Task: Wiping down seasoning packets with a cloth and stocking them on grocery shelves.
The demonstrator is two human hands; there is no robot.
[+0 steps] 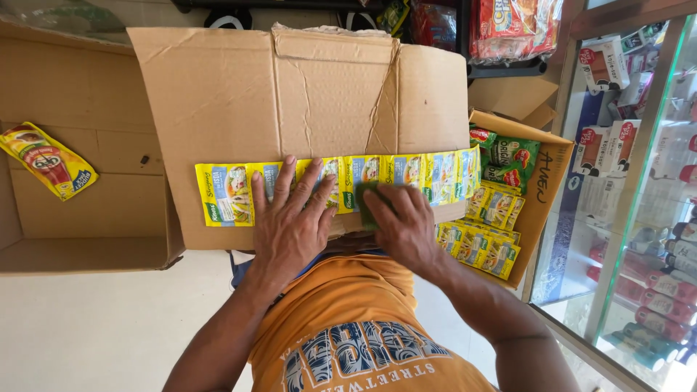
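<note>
At the far left, an open cardboard box (pixel 87 181) held a single yellow-and-red sauce pouch (pixel 47 161) lying flat inside it, well apart from your work.

In the middle, you had a strip of yellow sachets (pixel 341 185) laid out in a row across the flap of a large cardboard carton (pixel 290 94), running from the left part of the flap to its right edge. As far as the view showed, the laying-out was largely done: the sachets sat side by side in one line, joined and mostly flat. I judged that what was left was the smoothing or folding of the middle of the strip, where both hands were.

Your left hand (pixel 290 225) rested flat on the strip, fingers spread apart and pressing down, clamped on nothing. Your right hand (pixel 403 221) lay just beside it, fingers together and curled over a green-edged sachet (pixel 367 207) at the near edge of the strip; whether it gripped that sachet or only pressed on it, I cannot tell.

To the right, a smaller open box (pixel 544 174) held green sachets (pixel 512 160) at its far end and bundles of yellow sachets (pixel 486 232) stacked nearer you. Beyond it stood a glass display case (pixel 639 218) with boxes and tubes on its shelves.
</note>
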